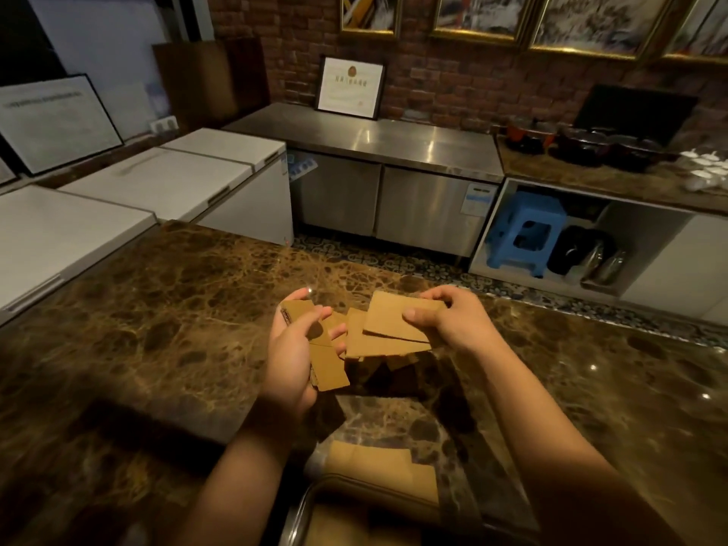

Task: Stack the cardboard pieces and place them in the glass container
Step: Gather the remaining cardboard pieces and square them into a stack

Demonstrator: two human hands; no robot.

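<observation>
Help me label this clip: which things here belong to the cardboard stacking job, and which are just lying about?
Part of the job:
- cardboard pieces held in the left hand and right hand
- glass container at the near edge
- cardboard in the container

Just lying about:
- blue stool
- framed certificate
- pots

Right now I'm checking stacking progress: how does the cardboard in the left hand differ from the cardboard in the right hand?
The left hand grips its cardboard pieces in the palm, running lengthwise toward the camera; the right hand pinches its cardboard sheets at one edge, lying flatter. The left pieces look narrower, the right sheets broader. The right sheets are fanned, with offset edges. Both are plain brown, held above the marble counter.
</observation>
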